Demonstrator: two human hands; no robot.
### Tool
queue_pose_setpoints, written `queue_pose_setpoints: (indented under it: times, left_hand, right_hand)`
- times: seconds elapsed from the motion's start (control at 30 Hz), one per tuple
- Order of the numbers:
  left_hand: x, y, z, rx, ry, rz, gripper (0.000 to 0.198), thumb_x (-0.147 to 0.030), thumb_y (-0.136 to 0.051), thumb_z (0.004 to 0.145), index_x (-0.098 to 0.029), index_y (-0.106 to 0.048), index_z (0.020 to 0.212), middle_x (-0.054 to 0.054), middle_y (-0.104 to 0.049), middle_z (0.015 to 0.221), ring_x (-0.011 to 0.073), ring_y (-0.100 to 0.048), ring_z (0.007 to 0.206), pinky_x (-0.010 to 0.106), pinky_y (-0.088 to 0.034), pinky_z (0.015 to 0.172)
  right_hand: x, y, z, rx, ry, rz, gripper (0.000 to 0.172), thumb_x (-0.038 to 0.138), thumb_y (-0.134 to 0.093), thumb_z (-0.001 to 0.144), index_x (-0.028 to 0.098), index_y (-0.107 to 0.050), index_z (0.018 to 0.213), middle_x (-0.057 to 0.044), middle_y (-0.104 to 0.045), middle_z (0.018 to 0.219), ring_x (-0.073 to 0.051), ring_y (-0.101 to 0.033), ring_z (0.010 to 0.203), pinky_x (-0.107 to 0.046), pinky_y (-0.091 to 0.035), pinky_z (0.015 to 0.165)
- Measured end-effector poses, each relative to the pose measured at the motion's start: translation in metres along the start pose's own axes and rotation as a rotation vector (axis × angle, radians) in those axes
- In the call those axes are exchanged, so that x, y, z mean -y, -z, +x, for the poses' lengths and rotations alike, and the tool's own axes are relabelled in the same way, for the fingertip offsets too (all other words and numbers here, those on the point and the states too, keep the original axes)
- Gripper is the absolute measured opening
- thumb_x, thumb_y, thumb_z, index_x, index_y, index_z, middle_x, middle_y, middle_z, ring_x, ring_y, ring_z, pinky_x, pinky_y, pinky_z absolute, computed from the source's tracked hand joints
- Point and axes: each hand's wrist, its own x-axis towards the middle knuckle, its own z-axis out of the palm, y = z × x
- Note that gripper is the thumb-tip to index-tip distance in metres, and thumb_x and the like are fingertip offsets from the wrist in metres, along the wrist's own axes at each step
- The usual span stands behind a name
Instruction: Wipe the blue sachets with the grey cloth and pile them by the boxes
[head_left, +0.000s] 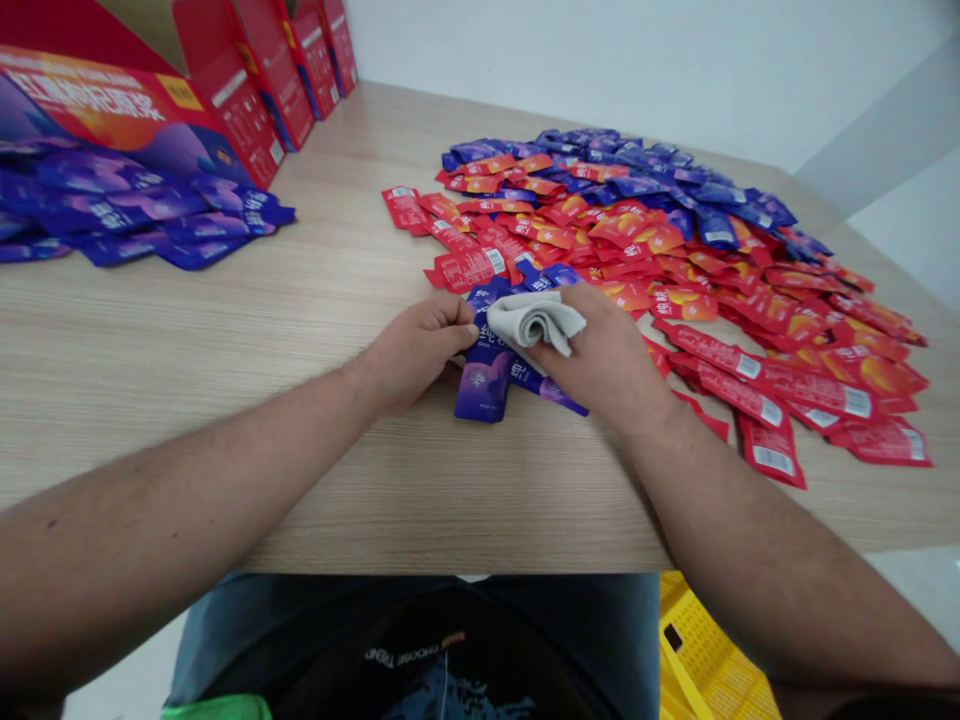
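My right hand (pixel 600 360) rests over a folded grey-white cloth (pixel 534 322), gripping it against a purple sachet (pixel 484 375). My left hand (pixel 416 350) sits just left of the cloth, its fingertips pinching the upper edge of that sachet. A second purple sachet (pixel 547 385) lies partly under my right hand. Close beyond both hands spreads a large pile of red and purple foil sachets (pixel 660 240), its red ones reaching past my right wrist.
A wood-grain table (pixel 187 400) bears everything, and its near edge runs across my lap. Purple sachets (pixel 127 210) lie heaped at the far left, beside a row of red cartons (pixel 225 90). A yellow plastic crate (pixel 697 650) sits on the floor below the table at right.
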Motion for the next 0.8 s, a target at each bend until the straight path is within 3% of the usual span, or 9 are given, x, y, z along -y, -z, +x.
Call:
queue_pose_setpoints:
  times: [0.17, 0.3, 0.47, 0.6, 0.73, 0.8]
  left_hand:
    - [0.001, 0.001, 0.000, 0.033, -0.040, 0.003, 0.017, -0.015, -0.070, 0.074, -0.018, -0.053, 0.073, -0.003, -0.053, 0.064, 0.0098, -0.051, 0.055, 0.022, -0.043, 0.053]
    - [-0.001, 0.000, -0.001, 0.004, 0.006, -0.031, 0.016, -0.015, -0.066, 0.076, -0.020, -0.050, 0.075, -0.004, -0.051, 0.062, 0.0103, -0.049, 0.053, 0.022, -0.041, 0.050]
    - [-0.003, -0.002, -0.001, -0.012, -0.035, -0.013, 0.015, -0.014, -0.065, 0.077, -0.019, -0.051, 0.073, -0.004, -0.050, 0.062, 0.0090, -0.046, 0.052, 0.021, -0.038, 0.049]
    - [-0.003, -0.002, -0.001, -0.039, 0.023, -0.053, 0.016, -0.015, -0.063, 0.079, -0.021, -0.048, 0.075, -0.005, -0.049, 0.061, 0.0112, -0.047, 0.051, 0.023, -0.040, 0.048]
    - [0.001, -0.001, 0.000, -0.034, -0.072, 0.013, 0.015, -0.016, -0.065, 0.079, -0.019, -0.051, 0.074, -0.005, -0.048, 0.061, 0.0088, -0.043, 0.050, 0.021, -0.036, 0.048]
    - [0.002, -0.001, 0.001, -0.036, -0.083, 0.023, 0.015, -0.017, -0.064, 0.080, -0.019, -0.051, 0.074, -0.005, -0.048, 0.061, 0.0086, -0.043, 0.051, 0.021, -0.037, 0.048]
  right_hand:
    - [0.001, -0.002, -0.002, 0.062, 0.078, 0.063, 0.020, 0.029, -0.070, 0.086, 0.022, -0.065, 0.104, -0.008, -0.071, 0.102, -0.026, -0.064, 0.098, -0.038, -0.051, 0.082]
    - [0.000, -0.002, -0.002, 0.002, -0.001, -0.014, 0.015, 0.032, -0.067, 0.089, 0.021, -0.066, 0.099, -0.008, -0.070, 0.093, -0.028, -0.064, 0.093, -0.039, -0.050, 0.080]
    - [0.005, -0.001, -0.003, 0.101, 0.134, 0.082, 0.019, 0.028, -0.070, 0.087, 0.021, -0.067, 0.105, -0.007, -0.071, 0.098, -0.025, -0.065, 0.094, -0.035, -0.051, 0.080]
    - [0.005, -0.001, -0.002, 0.034, 0.038, 0.002, 0.015, 0.028, -0.069, 0.087, 0.021, -0.067, 0.100, -0.007, -0.070, 0.094, -0.027, -0.064, 0.095, -0.038, -0.051, 0.081]
    - [0.010, 0.000, -0.004, 0.217, 0.138, 0.088, 0.020, 0.024, -0.070, 0.086, 0.021, -0.067, 0.106, -0.007, -0.071, 0.101, -0.025, -0.065, 0.097, -0.035, -0.052, 0.081]
    - [0.012, 0.000, -0.006, 0.237, 0.144, 0.091, 0.022, 0.023, -0.069, 0.086, 0.022, -0.067, 0.108, -0.008, -0.070, 0.103, -0.025, -0.065, 0.098, -0.035, -0.051, 0.081]
